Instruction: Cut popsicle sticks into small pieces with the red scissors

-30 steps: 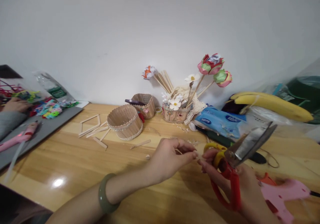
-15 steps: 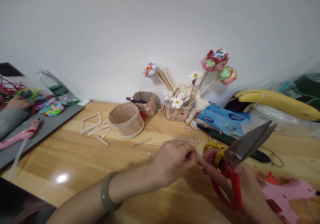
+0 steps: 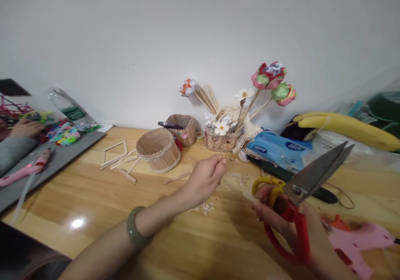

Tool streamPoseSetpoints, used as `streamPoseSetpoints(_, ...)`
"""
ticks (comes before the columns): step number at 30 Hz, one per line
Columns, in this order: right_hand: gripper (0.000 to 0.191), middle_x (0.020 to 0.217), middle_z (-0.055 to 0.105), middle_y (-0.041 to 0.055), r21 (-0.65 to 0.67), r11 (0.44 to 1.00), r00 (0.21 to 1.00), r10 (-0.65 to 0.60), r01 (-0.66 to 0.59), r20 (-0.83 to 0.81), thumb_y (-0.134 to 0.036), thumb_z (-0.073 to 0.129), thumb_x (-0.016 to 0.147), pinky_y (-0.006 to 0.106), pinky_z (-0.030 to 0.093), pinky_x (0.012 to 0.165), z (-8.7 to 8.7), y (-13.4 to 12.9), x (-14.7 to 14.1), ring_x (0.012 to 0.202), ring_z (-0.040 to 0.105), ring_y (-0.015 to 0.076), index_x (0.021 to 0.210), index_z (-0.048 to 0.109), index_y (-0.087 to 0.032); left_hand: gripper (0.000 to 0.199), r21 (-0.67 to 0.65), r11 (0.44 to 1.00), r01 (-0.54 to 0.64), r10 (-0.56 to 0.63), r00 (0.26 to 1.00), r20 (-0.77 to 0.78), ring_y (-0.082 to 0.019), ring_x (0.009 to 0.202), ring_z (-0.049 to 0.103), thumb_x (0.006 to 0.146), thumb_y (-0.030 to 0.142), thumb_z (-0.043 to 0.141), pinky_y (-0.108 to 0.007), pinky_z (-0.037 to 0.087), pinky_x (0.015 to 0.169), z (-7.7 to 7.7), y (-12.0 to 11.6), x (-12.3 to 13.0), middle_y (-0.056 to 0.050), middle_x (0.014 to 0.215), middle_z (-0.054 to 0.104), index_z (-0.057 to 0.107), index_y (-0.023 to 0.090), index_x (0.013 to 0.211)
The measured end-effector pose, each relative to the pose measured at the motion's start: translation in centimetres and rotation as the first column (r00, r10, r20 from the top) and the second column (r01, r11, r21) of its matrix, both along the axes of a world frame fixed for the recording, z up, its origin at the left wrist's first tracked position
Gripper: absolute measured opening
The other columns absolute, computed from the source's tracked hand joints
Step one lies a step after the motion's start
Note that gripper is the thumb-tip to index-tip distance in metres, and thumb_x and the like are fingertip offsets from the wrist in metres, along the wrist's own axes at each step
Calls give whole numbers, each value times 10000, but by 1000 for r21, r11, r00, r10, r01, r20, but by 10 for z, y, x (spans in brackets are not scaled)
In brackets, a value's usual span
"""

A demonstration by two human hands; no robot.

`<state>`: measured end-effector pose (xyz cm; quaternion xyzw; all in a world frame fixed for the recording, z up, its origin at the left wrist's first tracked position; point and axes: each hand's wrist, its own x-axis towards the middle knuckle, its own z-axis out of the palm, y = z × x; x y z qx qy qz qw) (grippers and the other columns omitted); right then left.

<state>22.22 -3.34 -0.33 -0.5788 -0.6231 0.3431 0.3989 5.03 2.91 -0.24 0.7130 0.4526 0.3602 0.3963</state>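
Note:
My left hand (image 3: 204,180), wearing a ring, is closed above the middle of the table. Whatever its fingertips pinch is hidden. A green bangle (image 3: 136,228) circles that wrist. My right hand (image 3: 276,217) grips a pair of scissors (image 3: 315,176) with red and yellow handles, blades aimed up and right and slightly apart. Between its thumb and finger pokes a small pale piece (image 3: 249,195), too blurred to identify. Pale chips (image 3: 207,208) lie below my left hand, and more scraps (image 3: 239,179) are scattered between the hands. A round wooden-stick basket (image 3: 159,153) stands left of my left hand.
Craft sticks (image 3: 117,160) lie left of the basket. Behind stand a second basket (image 3: 187,136) and a flower-filled box (image 3: 223,142). Wipes (image 3: 278,148) and bananas (image 3: 346,128) are at right, near a pink glue gun (image 3: 359,240). Another person's hand (image 3: 26,128) is far left.
My left hand has drawn away from my right, up and to the left, still closed. Pale chips now show on the table beneath it. The scissors shifted slightly right.

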Motion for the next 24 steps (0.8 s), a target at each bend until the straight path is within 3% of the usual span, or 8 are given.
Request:
streamPoseSetpoints(2, 235, 466, 481, -15, -15, 1000, 1000, 3, -3, -3, -439, 547, 680, 270, 353, 416, 4, 2, -1, 440, 460, 156, 588, 492, -230, 330, -57, 997, 59, -56, 997, 44, -98, 563, 472, 873, 345, 397, -232, 387, 599, 0, 0, 1, 19, 566, 496, 484, 159, 614)
streamPoseSetpoints(6, 223, 475, 501, -17, -12, 1000, 1000, 17, -17, 5, -436, 563, 668, 276, 382, 444, 6, 3, -2, 449, 474, 156, 590, 503, -237, 236, -217, 957, 191, -134, 958, 256, -128, 778, 581, 775, 285, 579, -239, 445, 703, 6, -7, 6, -47, 864, 654, 630, 140, 954)
streamPoseSetpoints(9, 230, 485, 473, -25, -38, 999, 995, 31, -35, -91, -431, 610, 652, 255, 345, 407, 1, 1, 1, 456, 443, 148, 584, 505, -238, 182, -331, 898, 290, -195, 936, 292, -149, 765, 619, 685, 263, 670, -252, 472, 694, 10, -15, 9, -45, 829, 696, 694, 151, 826)
streamPoseSetpoints(12, 233, 514, 466, -23, -60, 997, 990, 47, -55, -133, -415, 645, 652, 241, 322, 402, -2, 0, 3, 497, 450, 151, 589, 516, -232, 151, -349, 879, 324, -222, 927, 302, -155, 745, 634, 658, 272, 691, -259, 484, 692, 10, -19, 9, -32, 792, 714, 710, 169, 767)
streamPoseSetpoints(17, 288, 467, 466, -13, -24, 998, 997, -59, 58, -47, -462, 651, 587, 274, 391, 423, 5, 3, 0, 440, 446, 150, 511, 504, -226, 84, -412, 894, 178, -67, 960, 270, -103, 600, 580, 606, 190, 711, -228, 450, 618, 15, -20, 11, -5, 629, 666, 662, 141, 654)
streamPoseSetpoints(20, 296, 478, 469, -1, 14, 999, 998, -40, 41, -54, -485, 624, 631, 304, 443, 463, 1, -2, 2, 485, 492, 183, 514, 501, -243, 163, -489, 851, 190, 64, 888, 456, -76, 544, 560, 571, 176, 731, -209, 437, 583, 23, -20, 13, 10, 573, 628, 587, 124, 625)
streamPoseSetpoints(22, 277, 568, 565, 34, 4, 1000, 997, -16, 16, -73, -493, 515, 750, 330, 488, 506, -5, -8, 6, 577, 568, 225, 612, 578, -261, 231, -507, 836, 210, 131, 820, 557, -88, 562, 584, 546, 205, 756, -215, 447, 582, 27, -21, 13, 2, 583, 633, 558, 122, 633)
streamPoseSetpoints(24, 396, 683, 644, 71, -14, 1000, 997, -7, 6, -75, -479, 332, 857, 351, 521, 523, -5, -12, 12, 638, 615, 245, 702, 638, -281, 275, -497, 844, 203, 167, 781, 602, -100, 582, 600, 525, 230, 775, -221, 455, 586, 29, -22, 13, -5, 598, 639, 549, 122, 640)
